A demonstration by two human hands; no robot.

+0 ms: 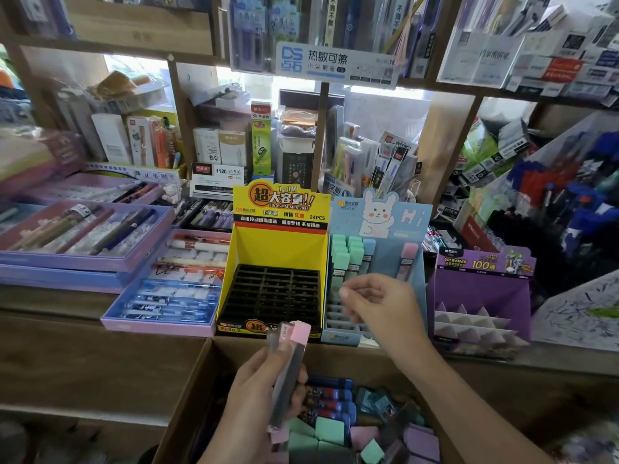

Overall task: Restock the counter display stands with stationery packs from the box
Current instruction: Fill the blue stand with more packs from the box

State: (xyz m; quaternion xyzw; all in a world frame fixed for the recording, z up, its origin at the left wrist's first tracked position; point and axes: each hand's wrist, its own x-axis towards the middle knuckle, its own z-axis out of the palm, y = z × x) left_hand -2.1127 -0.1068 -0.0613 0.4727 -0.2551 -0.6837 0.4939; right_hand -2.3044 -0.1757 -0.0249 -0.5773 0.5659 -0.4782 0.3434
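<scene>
Looks light, hard and slippery: pink-topped pack [290, 366] pinched in left hand [251, 401]; best held by long sides. Right hand [378, 308] curled, nothing seen inside.

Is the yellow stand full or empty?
Empty: the yellow stand shows only bare black slots, with no packs in them.
</scene>
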